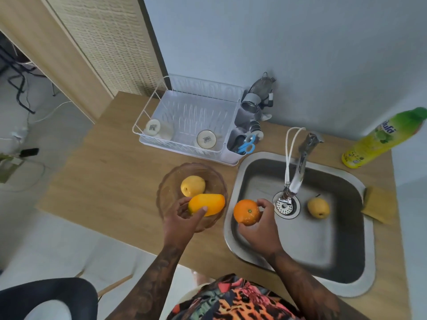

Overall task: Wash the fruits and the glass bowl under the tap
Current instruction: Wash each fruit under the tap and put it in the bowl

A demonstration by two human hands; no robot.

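Left hand (182, 218) grip curled round mango (206, 204) over glass bowl (168, 190); right hand (258, 225) grip pinches orange (246, 212) over sink (346, 262) near edge. Sink: one yellow pear (318, 207) beside drain, under tap (302, 162). Bowl on worktop (104, 172): second pear (192, 185). Dish rack (184, 116) behind: two cups, scissors. Detergent bottle (381, 137), sponge (379, 204) right.

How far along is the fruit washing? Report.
Early. One pear lies in the sink. The right hand holds an orange over the sink; the left hand grips a mango over the glass bowl, where another pear waits. No water visible from the tap.
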